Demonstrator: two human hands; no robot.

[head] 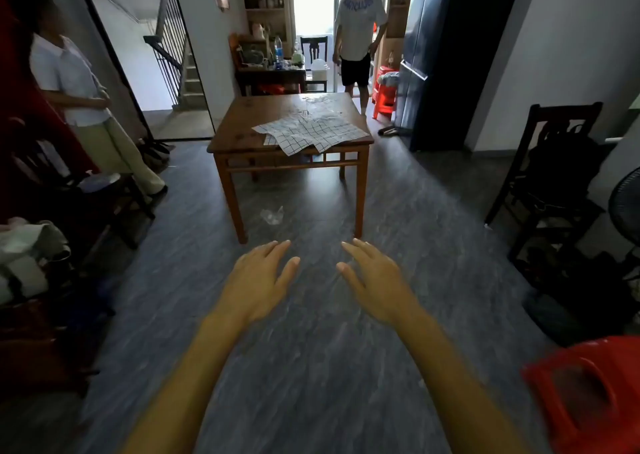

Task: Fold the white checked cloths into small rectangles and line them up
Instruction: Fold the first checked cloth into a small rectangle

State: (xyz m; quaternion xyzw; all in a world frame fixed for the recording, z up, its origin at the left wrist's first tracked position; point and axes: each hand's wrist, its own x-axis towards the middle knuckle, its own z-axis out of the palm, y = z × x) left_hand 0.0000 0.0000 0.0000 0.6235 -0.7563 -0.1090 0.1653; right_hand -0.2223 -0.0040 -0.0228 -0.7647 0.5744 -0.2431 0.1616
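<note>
Several white checked cloths [311, 133] lie unfolded and overlapping on the near right part of a square wooden table [239, 124] in the middle of the room; one corner hangs over the front edge. My left hand [258, 280] and my right hand [372, 280] are stretched out palm down over the grey floor, well short of the table. Both hold nothing and their fingers are spread.
One person [74, 82] stands at the left, another [358, 37] in the far doorway. A clear plastic scrap [273, 215] lies under the table. A dark chair [550, 183] stands right, a red stool [585, 394] near right, clutter [31, 256] left.
</note>
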